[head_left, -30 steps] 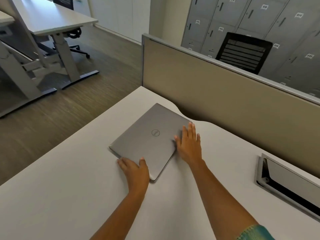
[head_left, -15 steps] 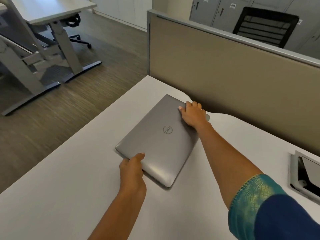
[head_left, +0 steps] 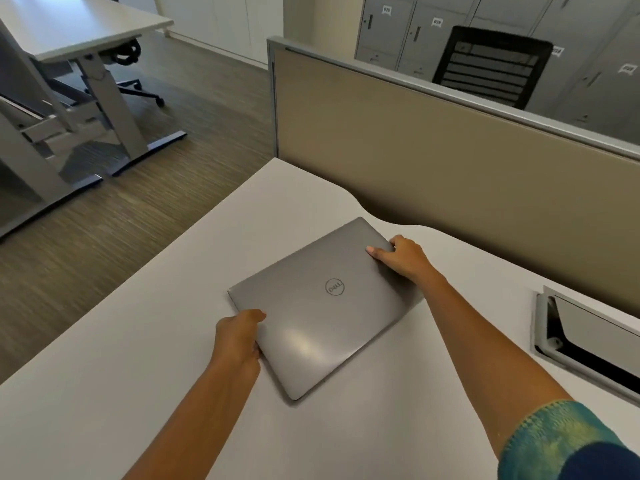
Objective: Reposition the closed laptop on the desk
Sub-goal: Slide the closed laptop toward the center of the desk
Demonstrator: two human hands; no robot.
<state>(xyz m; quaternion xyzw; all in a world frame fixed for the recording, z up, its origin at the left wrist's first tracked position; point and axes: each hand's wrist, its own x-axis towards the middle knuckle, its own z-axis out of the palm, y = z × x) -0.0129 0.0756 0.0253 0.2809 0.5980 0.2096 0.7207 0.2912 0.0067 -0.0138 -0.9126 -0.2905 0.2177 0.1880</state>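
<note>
A closed grey laptop (head_left: 322, 306) with a round logo on its lid lies at an angle on the white desk (head_left: 104, 393). My left hand (head_left: 239, 337) grips its near left edge, thumb on the lid and fingers hidden under the edge. My right hand (head_left: 403, 256) holds the far right corner, thumb on top and fingers curled over the edge. Whether the laptop is off the desk surface I cannot tell.
A beige partition (head_left: 450, 161) runs along the desk's far side, close behind the laptop. A grey cable hatch (head_left: 585, 344) is set in the desk at the right. Beyond the desk's left edge is wood floor, another desk (head_left: 79, 32) and a black chair (head_left: 491, 64).
My right hand went from lying flat at the laptop's near right side to gripping its far right corner. My left hand closed on the near left edge. The laptop has turned slightly.
</note>
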